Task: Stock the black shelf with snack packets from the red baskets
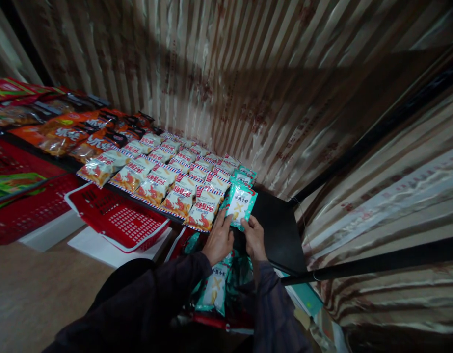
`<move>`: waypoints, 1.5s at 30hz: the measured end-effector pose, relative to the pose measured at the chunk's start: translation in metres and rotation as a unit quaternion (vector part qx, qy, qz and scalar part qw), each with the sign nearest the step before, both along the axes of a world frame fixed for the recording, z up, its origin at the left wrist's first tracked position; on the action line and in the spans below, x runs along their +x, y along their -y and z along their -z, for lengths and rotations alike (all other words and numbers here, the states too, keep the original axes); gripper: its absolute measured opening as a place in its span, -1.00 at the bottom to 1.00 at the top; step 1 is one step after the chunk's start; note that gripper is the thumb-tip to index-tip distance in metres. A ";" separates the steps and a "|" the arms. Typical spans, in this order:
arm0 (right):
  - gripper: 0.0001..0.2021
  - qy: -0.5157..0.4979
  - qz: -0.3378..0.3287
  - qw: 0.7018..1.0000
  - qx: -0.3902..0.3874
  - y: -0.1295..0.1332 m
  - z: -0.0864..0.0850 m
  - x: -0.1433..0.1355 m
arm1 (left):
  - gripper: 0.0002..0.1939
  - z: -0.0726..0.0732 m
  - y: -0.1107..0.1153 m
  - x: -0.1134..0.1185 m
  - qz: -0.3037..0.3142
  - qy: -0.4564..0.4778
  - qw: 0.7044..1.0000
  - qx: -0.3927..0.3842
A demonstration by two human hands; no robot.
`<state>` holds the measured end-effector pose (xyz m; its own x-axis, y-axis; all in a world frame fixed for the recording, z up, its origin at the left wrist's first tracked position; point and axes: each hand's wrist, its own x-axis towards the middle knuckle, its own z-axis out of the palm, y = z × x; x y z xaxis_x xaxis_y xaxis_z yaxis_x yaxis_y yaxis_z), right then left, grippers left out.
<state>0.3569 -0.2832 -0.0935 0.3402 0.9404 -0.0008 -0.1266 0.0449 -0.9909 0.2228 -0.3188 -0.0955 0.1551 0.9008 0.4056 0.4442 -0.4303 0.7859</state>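
Note:
A teal and white snack bag (242,201) lies at the right end of the rows on the black shelf (281,225), overlapping another teal bag (244,175) behind it. My left hand (219,239) has its fingers on the bag's lower left edge. My right hand (254,237) pinches its lower right corner with thumb and fingers. Just left of it stand rows of white snack bags (152,184) with red lettering. Below my hands, more teal bags (214,289) fill a red basket (211,321), partly hidden by my forearms.
An empty-looking red basket (126,220) with a white rim sits below the shelf's front edge. Orange snack bags (67,139) line the shelf farther left. Another red basket (13,211) holds green packs. Black metal poles (373,130) and a striped curtain (211,63) border the shelf.

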 end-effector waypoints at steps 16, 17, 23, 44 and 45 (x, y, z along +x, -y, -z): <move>-0.62 0.330 0.050 0.943 0.002 -0.001 0.003 0.000 | -0.39 0.003 -0.012 -0.001 -0.004 -0.036 0.999 0.009; -0.61 0.331 0.049 0.942 0.002 -0.001 0.003 0.000 | -0.39 0.003 -0.013 -0.001 -0.005 -0.038 0.999 0.011; -0.62 0.293 0.027 0.956 0.005 -0.003 0.006 0.001 | -0.43 -0.001 -0.017 -0.002 -0.005 -0.053 0.999 0.013; -0.49 0.277 0.040 0.960 -0.011 -0.001 0.006 -0.001 | -0.41 0.002 -0.018 0.001 -0.002 -0.039 0.999 0.012; -0.47 0.271 0.041 0.962 -0.010 0.000 0.006 -0.002 | -0.41 0.003 -0.018 0.001 -0.004 -0.041 0.999 0.012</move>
